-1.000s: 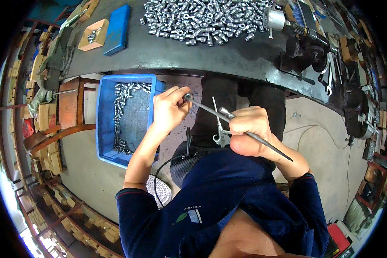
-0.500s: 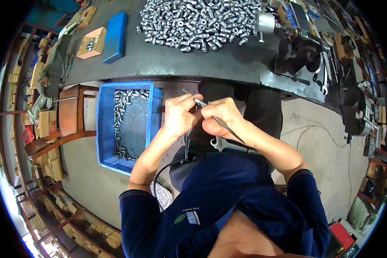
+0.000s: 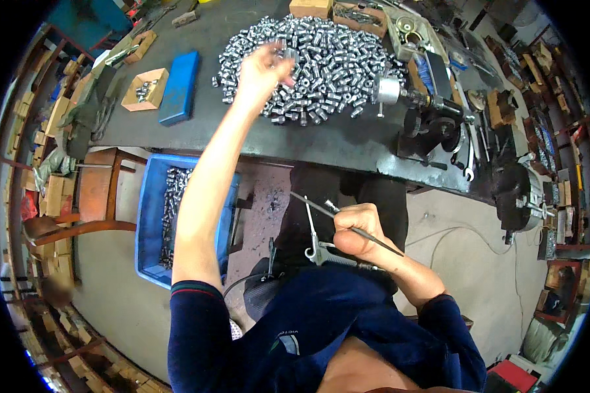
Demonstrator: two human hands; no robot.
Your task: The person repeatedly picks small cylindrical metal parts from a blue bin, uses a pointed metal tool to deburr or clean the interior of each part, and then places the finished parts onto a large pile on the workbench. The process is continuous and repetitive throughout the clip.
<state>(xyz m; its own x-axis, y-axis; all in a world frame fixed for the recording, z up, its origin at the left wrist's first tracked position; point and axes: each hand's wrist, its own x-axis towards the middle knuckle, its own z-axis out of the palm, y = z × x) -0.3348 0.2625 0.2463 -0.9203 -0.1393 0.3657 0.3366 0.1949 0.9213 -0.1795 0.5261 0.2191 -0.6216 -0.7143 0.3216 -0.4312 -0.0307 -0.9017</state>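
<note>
My left hand (image 3: 263,65) is stretched out over the heap (image 3: 314,62) of small shiny metal cylinders on the dark desk (image 3: 321,141), fingers curled close together right at the near-left edge of the heap; it is blurred, so I cannot tell whether a piece is pinched in it. My right hand (image 3: 357,229) sits low by my lap, closed around a thin metal rod (image 3: 347,223) that sticks out both ways, with a grey air gun (image 3: 321,249) just under it. A blue crate (image 3: 152,216) holding more cylinders stands below the desk edge; my forearm crosses over its right side. On the desk lie a flat blue box (image 3: 179,87) and a cardboard tray (image 3: 145,89) of parts, and right of the heap a dark machine (image 3: 426,111), partly cut off by clutter.
</note>
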